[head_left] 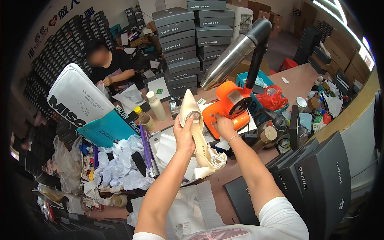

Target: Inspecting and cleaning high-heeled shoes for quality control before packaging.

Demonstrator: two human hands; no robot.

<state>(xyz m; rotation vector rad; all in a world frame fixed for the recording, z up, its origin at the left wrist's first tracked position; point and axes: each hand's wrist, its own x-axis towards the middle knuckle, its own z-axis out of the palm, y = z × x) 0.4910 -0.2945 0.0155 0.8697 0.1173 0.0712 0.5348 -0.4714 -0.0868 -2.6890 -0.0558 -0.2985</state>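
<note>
At the upper left of the frame a white package (74, 92) carries big black letters and some handwriting, and the teal bag (108, 130) below it has pale print. Upper centre, the stack of grey boxes (175, 30) repeats one light label. In the centre, the left hand (185, 138) is closed around the middle of a cream shoe (201, 147), thumb near the opening of the toe. The shoe's long axis goes from the pointed toe above to the heel end below and slightly right, where pearls hang; its insole bears small dark lettering. Just right of it, the right hand (225, 126) has bent fingers at the orange device (228, 91); whether they grip, I cannot tell. The left hand is nearer to the shoe. At the lower right, dark boxes (326, 176) show pale lettering.
</note>
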